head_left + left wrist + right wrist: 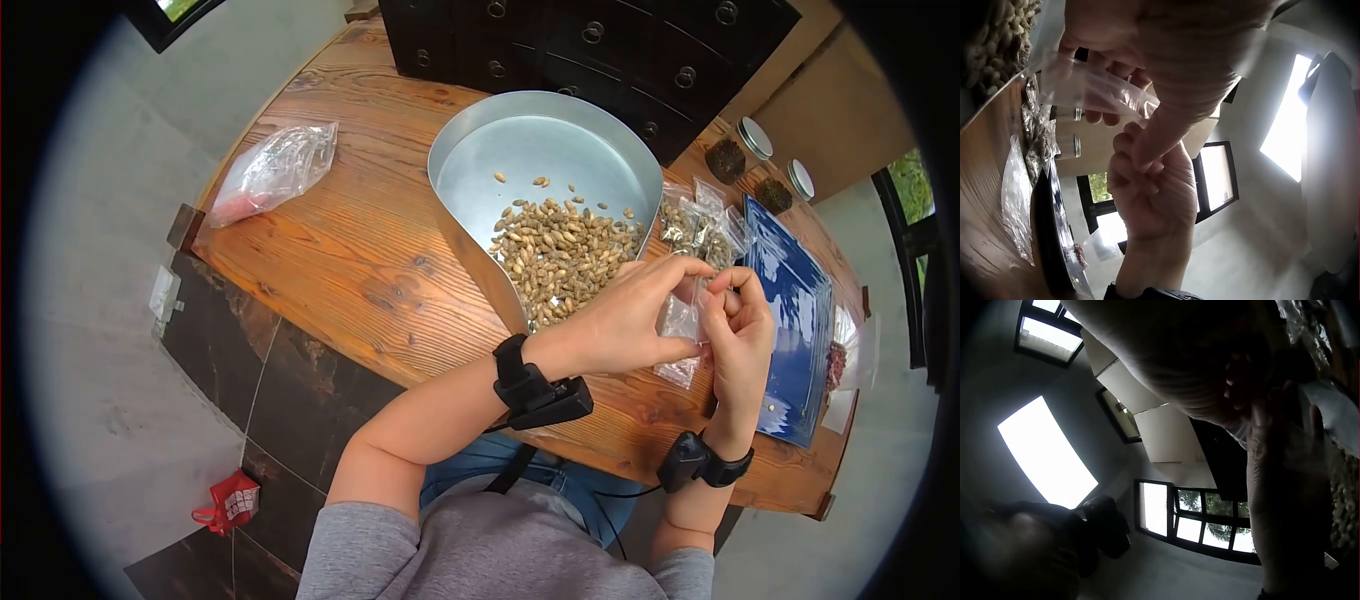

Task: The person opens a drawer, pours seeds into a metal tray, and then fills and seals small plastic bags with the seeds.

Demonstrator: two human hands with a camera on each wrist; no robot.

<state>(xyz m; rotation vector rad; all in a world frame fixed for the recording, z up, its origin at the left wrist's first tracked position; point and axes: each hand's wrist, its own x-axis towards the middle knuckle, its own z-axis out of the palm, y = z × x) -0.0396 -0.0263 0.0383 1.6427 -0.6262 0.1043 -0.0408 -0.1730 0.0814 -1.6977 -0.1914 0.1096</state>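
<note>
Grey T-shirt fabric [480, 560] fills 6 o'clock in the head view, closest to the lens. Toward 3 o'clock, the left hand [625, 315] pinches a small clear plastic bag [680, 318] between thumb and fingers, while the right hand [740, 330], fingers curled, grips its edge. This bag is above the wooden table [370, 230], just beside a teardrop-shaped metal pan [490, 150] at 1 o'clock. Brown dried pods [565, 245] heap toward the pan's 5 o'clock side. Filled clear packets [700, 225] lie near the pan's 3 o'clock rim, beside a shiny blue tray [790, 290]. At 2 o'clock stand 2 lidded glass jars [725, 160]; at 10 o'clock lies a clear bag with pink contents [285, 170]. Dark drawers [540, 40] stand at 1 o'clock, behind the pan.
</note>
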